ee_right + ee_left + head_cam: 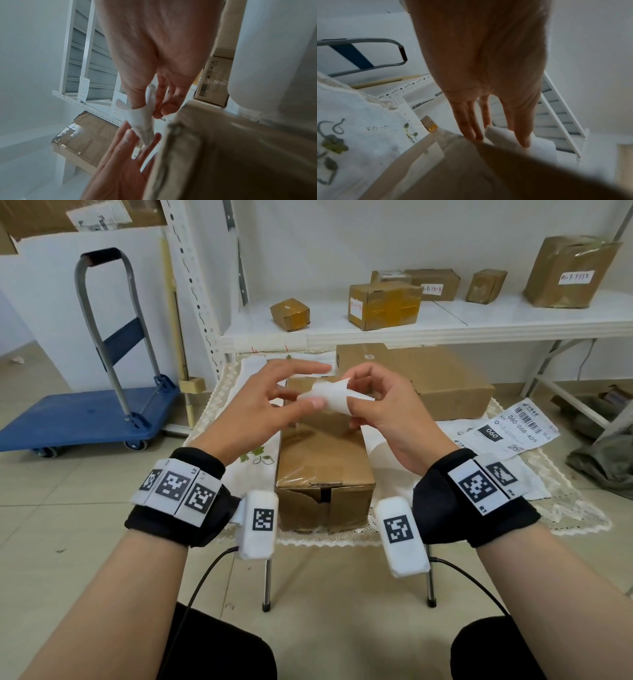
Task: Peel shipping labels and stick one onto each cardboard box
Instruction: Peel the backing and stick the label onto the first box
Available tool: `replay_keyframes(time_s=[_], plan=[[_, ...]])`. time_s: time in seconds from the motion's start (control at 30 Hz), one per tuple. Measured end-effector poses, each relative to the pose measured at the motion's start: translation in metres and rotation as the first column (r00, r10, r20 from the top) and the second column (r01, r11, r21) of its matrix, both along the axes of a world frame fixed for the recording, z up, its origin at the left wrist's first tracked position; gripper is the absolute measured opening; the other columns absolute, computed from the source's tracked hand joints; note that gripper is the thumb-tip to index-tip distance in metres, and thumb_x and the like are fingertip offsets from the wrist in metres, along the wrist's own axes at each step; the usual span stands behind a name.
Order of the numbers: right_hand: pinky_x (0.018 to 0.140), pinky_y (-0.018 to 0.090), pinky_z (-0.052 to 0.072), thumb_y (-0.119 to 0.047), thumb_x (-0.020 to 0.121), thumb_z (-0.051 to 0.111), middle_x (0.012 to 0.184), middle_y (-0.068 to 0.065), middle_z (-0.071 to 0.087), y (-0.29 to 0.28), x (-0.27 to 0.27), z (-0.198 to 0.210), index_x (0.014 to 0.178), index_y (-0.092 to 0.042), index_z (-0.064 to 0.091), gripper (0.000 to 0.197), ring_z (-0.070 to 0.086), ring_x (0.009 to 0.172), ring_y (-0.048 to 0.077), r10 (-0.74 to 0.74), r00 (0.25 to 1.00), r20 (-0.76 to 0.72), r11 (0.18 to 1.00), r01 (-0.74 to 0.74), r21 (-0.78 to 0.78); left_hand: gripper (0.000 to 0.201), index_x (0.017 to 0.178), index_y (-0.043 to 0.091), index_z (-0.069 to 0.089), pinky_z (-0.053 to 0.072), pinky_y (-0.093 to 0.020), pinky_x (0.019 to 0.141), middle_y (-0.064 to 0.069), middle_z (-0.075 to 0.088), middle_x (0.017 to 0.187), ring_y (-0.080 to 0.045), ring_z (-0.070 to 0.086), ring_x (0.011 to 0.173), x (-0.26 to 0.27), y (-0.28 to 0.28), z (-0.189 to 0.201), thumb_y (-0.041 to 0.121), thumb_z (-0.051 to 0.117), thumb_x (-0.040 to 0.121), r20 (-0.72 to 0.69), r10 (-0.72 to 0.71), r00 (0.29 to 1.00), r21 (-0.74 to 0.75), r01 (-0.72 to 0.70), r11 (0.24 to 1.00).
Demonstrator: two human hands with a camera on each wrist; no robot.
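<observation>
Above the taped cardboard box both hands hold a curled white label. My right hand pinches its right end between thumb and fingers; the right wrist view shows that pinch on the label. My left hand has its fingers nearly straight, and thumb and one finger pinch the label's left end. In the left wrist view the thumb lies on the label. The label's printed side is hidden. A larger cardboard box lies behind.
The boxes sit on a small table under an embroidered white cloth. Printed label sheets lie at its right. A white shelf behind carries several taped boxes. A blue platform cart stands on the floor at left.
</observation>
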State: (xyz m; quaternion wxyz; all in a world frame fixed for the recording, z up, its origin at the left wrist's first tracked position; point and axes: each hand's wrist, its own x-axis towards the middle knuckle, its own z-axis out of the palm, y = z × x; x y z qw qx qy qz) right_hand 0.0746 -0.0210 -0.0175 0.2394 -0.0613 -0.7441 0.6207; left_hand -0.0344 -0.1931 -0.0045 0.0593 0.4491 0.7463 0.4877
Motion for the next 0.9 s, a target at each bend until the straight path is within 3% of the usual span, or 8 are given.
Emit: replay_keyframes(time_s=[0.07, 0.17, 0.4, 0.57, 0.73, 0.9], plan=[[0.061, 0.026, 0.053, 0.006, 0.091, 0.063, 0.1, 0.001, 0.063, -0.0011, 0.0014, 0.0013, 0.09, -0.022, 0.064, 0.028, 0.063, 0.083, 0.019, 0.005, 1.0, -0.006, 1.0, -0.005, -0.008, 0.038, 0.128, 0.044, 0.065, 0.05, -0.018, 0.096, 0.011, 0.05, 0.143, 0.0, 0.051, 0.126, -0.0009, 0.0007, -0.0011, 0.03, 0.072, 0.093, -0.086, -0.042, 0.995, -0.057, 0.037, 0.998], [0.059, 0.025, 0.053, 0.0, 0.093, 0.066, 0.099, 0.001, 0.064, -0.0031, 0.0028, 0.0023, 0.091, -0.019, 0.062, 0.019, 0.064, 0.083, 0.016, -0.003, 1.0, -0.01, 1.0, 0.003, -0.026, 0.034, 0.117, 0.048, 0.066, 0.048, -0.027, 0.104, 0.012, 0.05, 0.143, 0.0, 0.046, 0.133, -0.0032, 0.0023, -0.0024, 0.029, 0.074, 0.091, -0.128, -0.041, 0.991, -0.038, 0.036, 0.999], [0.058, 0.026, 0.054, 0.0, 0.09, 0.065, 0.103, 0.004, 0.064, -0.0015, 0.0022, 0.003, 0.097, -0.019, 0.062, 0.02, 0.067, 0.088, 0.024, -0.016, 1.0, 0.002, 0.998, 0.016, -0.062, 0.038, 0.124, 0.031, 0.072, 0.052, -0.036, 0.105, 0.007, 0.052, 0.144, -0.007, 0.049, 0.134, -0.0032, 0.003, -0.0024, 0.022, 0.079, 0.088, -0.218, -0.029, 0.975, 0.043, 0.04, 0.998], [0.063, 0.028, 0.057, -0.004, 0.093, 0.066, 0.115, 0.006, 0.064, -0.0002, 0.0018, 0.0019, 0.101, -0.016, 0.063, 0.015, 0.069, 0.092, 0.022, -0.026, 0.999, 0.027, 0.999, 0.027, -0.046, 0.036, 0.121, 0.03, 0.074, 0.05, -0.032, 0.103, 0.008, 0.052, 0.145, -0.004, 0.051, 0.131, -0.003, 0.0019, -0.0014, 0.022, 0.081, 0.086, -0.238, -0.035, 0.971, 0.03, 0.043, 0.999], [0.066, 0.032, 0.061, -0.001, 0.096, 0.062, 0.11, 0.006, 0.065, 0.001, 0.0037, 0.0031, 0.096, -0.019, 0.064, 0.018, 0.073, 0.073, 0.013, 0.002, 0.998, 0.057, 0.999, 0.001, -0.052, 0.033, 0.116, 0.027, 0.076, 0.049, -0.028, 0.101, 0.008, 0.055, 0.14, -0.005, 0.053, 0.128, -0.0038, 0.0021, -0.0016, 0.026, 0.082, 0.084, -0.249, -0.03, 0.968, 0.044, 0.043, 0.998], [0.065, 0.029, 0.061, 0.003, 0.095, 0.062, 0.107, 0.006, 0.064, 0.0022, 0.0044, 0.0061, 0.09, -0.018, 0.065, 0.022, 0.071, 0.075, 0.015, 0.03, 0.998, 0.054, 0.997, -0.025, -0.079, 0.028, 0.109, 0.031, 0.075, 0.047, -0.019, 0.095, 0.007, 0.06, 0.129, -0.005, 0.053, 0.125, -0.0016, 0.0028, -0.0016, 0.029, 0.08, 0.081, -0.241, -0.025, 0.97, 0.055, 0.04, 0.998]])
